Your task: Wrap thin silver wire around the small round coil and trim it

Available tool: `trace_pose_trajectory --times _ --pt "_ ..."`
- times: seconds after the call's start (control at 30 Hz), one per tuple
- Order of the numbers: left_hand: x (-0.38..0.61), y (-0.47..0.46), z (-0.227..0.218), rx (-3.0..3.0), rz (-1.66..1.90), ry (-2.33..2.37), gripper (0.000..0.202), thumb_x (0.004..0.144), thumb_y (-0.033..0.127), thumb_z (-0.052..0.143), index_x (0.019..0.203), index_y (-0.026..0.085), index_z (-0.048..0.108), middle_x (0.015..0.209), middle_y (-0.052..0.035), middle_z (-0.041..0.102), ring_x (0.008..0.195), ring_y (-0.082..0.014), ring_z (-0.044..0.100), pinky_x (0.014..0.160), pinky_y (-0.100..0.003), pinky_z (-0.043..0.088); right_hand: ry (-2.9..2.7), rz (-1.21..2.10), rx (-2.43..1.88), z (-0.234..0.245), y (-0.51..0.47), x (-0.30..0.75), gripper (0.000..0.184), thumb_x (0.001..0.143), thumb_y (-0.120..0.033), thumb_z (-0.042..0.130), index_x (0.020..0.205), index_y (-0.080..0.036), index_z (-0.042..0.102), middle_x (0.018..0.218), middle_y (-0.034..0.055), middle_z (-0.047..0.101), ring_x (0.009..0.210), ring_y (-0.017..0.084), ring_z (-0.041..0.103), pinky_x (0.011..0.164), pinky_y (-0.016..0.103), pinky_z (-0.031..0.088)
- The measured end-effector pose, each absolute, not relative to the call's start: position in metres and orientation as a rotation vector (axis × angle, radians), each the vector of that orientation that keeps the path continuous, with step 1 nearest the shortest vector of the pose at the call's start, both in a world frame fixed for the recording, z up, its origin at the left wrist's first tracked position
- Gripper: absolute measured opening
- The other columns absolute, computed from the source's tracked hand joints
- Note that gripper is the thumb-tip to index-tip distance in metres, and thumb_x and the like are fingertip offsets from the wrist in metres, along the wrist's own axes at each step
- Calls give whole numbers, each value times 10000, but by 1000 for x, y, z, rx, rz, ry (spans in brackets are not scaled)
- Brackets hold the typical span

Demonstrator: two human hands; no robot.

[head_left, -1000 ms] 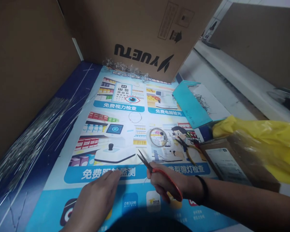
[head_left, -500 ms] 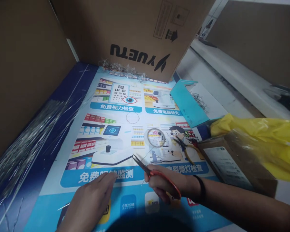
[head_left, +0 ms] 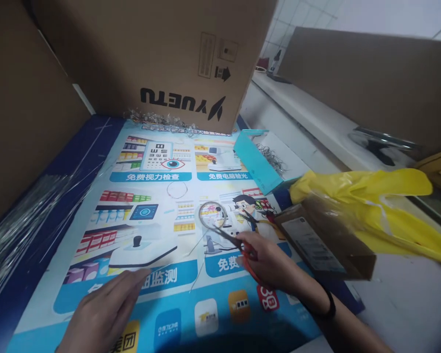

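My right hand (head_left: 266,257) grips a pair of scissors (head_left: 228,237) with red handles, the blades pointing up and left. Their tips reach the lower edge of a ring-shaped coil (head_left: 200,221), seemingly of thin wire, lying on the printed poster (head_left: 183,196). My left hand (head_left: 106,306) is over the poster's lower left, fingers pressed together, with a faint thin wire (head_left: 161,268) at its fingertips. Loose thin wire strands (head_left: 196,245) lie between the hands. Pliers (head_left: 250,221) with dark jaws rest just beyond my right hand, their handles partly hidden.
Large cardboard panels (head_left: 161,54) stand at the back and left. Long wires (head_left: 33,220) lie in a bundle on the left. Tangled clear bits (head_left: 161,119) line the back. A turquoise box (head_left: 257,162) holds thin wire pieces. A small carton (head_left: 316,240) and yellow plastic bag (head_left: 367,196) sit right.
My right hand has moved the scissors forward, bringing their tips to the coil. My left hand has drawn away from the right one. The whole view has shifted, with more visible at right.
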State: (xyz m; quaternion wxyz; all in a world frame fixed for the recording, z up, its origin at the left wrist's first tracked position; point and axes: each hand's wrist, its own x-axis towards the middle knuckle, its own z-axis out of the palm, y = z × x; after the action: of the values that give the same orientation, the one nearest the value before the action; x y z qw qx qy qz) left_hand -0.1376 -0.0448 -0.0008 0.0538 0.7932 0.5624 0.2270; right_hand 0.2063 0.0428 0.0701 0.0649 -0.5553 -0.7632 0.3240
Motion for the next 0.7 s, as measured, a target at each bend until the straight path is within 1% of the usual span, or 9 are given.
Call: trace_pose_trajectory --times 0.1,0.13,0.2,0.27,0.37,0.5,0.6,0.67,0.7 --pt "-132 -41 -2 2462 696 1686 248 922 309 436 1114 277 589 1044 9 727 911 -184 702 739 -234 569 -2248 733 -1775 49 59 240 372 795 -203 517 1165 -169 537 934 64 622 810 186 568 695 265 410" --pt "-128 -39 0 2479 701 1695 243 921 304 439 1102 273 598 1024 6 732 889 -182 706 728 -231 568 -2255 659 -1825 43 66 249 372 798 -201 510 1166 -155 535 936 76 627 836 201 573 713 277 412" --pt "-119 -35 5 2500 713 1733 242 928 298 425 1069 266 619 970 -1 742 821 -173 716 689 -223 567 -2286 533 -1879 32 78 262 397 810 -190 493 1203 -132 505 1015 113 622 921 228 571 758 296 413" --pt "-110 -31 11 2520 712 1758 251 936 294 408 1044 256 631 912 -4 746 756 -159 717 634 -209 559 -2292 389 -1924 24 88 267 369 837 -178 462 1199 -114 497 1057 142 614 967 242 566 786 306 410" --pt "-100 -25 20 2575 726 1718 249 941 284 402 995 229 639 860 -13 741 744 -152 711 634 -205 549 -2308 247 -1949 19 93 265 330 853 -155 447 1175 -111 511 1039 146 625 979 244 570 809 306 406" --pt "-97 -9 37 2630 645 1720 289 941 248 363 994 196 642 878 -43 727 743 -166 697 620 -232 539 -2360 164 -1917 15 93 265 369 874 -173 451 1235 -107 487 1075 149 628 997 250 571 832 314 411" --pt "-94 13 57 2541 524 1751 306 939 269 359 1018 186 643 953 -61 707 823 -183 675 702 -272 539 -2444 55 -1858 12 94 266 392 882 -169 447 1266 -95 479 1127 165 615 1048 266 548 888 342 399" --pt "-88 31 72 2467 470 1735 300 938 249 356 1029 198 638 997 -53 685 869 -168 652 759 -270 523 -2523 -23 -1819 11 95 266 393 884 -146 436 1271 -99 487 1110 170 619 1047 273 543 898 362 395" --pt "-83 39 78 2464 467 1725 293 935 242 363 1011 204 643 985 -50 678 879 -165 642 765 -266 516 -2563 -50 -1803 11 95 266 392 886 -133 428 1272 -106 493 1091 170 624 1032 275 548 888 367 399"
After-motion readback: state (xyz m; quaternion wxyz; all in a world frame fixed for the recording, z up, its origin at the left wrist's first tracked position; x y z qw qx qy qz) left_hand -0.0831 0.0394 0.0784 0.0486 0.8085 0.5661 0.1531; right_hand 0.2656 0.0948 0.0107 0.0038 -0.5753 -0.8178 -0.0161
